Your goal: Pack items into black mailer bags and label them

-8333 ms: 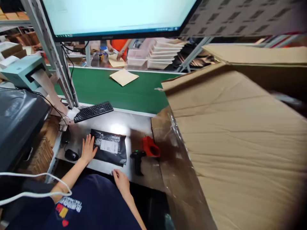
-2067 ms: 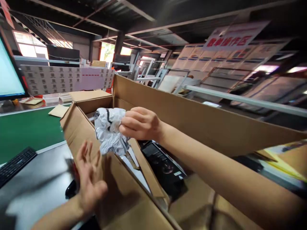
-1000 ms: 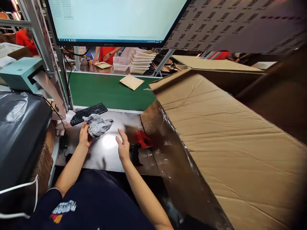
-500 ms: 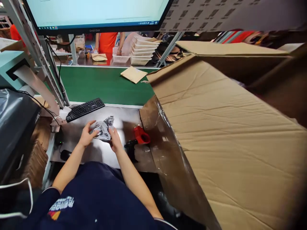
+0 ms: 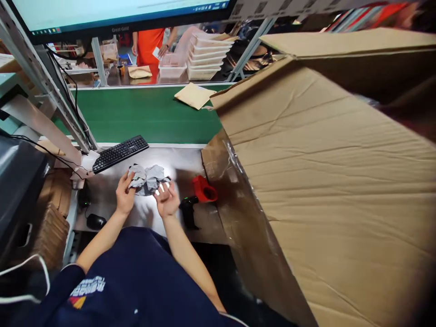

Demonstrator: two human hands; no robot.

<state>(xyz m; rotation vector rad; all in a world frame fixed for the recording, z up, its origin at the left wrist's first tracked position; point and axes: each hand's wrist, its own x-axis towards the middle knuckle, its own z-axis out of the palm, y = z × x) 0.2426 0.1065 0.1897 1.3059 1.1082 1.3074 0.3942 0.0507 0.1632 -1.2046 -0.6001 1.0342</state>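
Note:
A crumpled grey plastic bag (image 5: 148, 178) lies on the shiny metal worktop (image 5: 185, 159) in front of me. My left hand (image 5: 124, 195) grips its left end with fingers pinched on the plastic. My right hand (image 5: 166, 200) holds its right end, palm turned up and fingers curled. Both hands sit close together just below the black keyboard (image 5: 120, 153).
A black handheld scanner (image 5: 188, 211) and a red holder (image 5: 203, 190) stand right of my hands. A large open cardboard box (image 5: 323, 172) fills the right side. A mouse (image 5: 96, 221) lies at left. A tan envelope (image 5: 194, 96) rests on the green belt (image 5: 143, 113). A person in orange (image 5: 150, 38) works beyond.
Both hands have spread the crumpled bag wider between them. My right hand turned palm up. The view tilted down a little.

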